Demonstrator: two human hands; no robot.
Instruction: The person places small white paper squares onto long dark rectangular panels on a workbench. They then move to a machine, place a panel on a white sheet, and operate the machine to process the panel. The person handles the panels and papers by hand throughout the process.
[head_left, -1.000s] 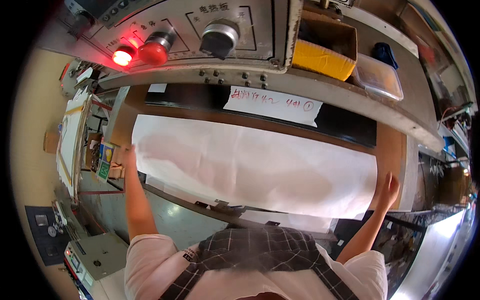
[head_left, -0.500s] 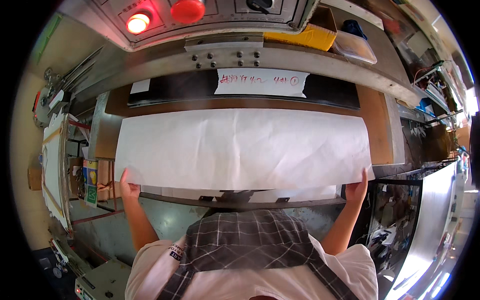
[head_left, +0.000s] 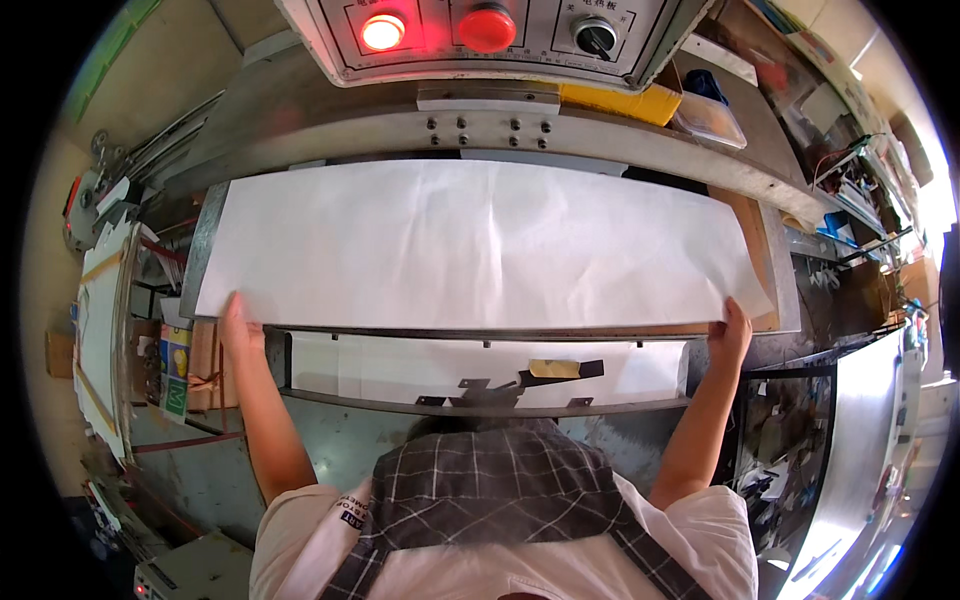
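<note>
A long white sheet of paper (head_left: pixel 440 250), lightly creased near its middle, stretches across the bed of a machine. My left hand (head_left: pixel 238 327) pinches its near left corner, thumb on top. At the near right corner, my right hand (head_left: pixel 733 332) grips the same sheet, also with the thumb above. My fingers beneath the paper are hidden. Under the sheet lies a brown board (head_left: pixel 757 240), showing at the right, with a slice of a black panel beyond the far edge. The sheet's far edge reaches close to the metal crossbeam (head_left: pixel 350 138).
Overhead juts a control box (head_left: pixel 540 55) with a lit red lamp, red button and black knob. Below the bed, a lower ledge (head_left: pixel 420 365) holds white sheeting and black strips. A yellow box (head_left: pixel 625 103) and clear plastic tub (head_left: pixel 712 122) stand behind the crossbeam.
Both hands have moved the white sheet forward, away from me, so it now covers most of the black panel and its label. More of the lower ledge shows. The view has shifted.
</note>
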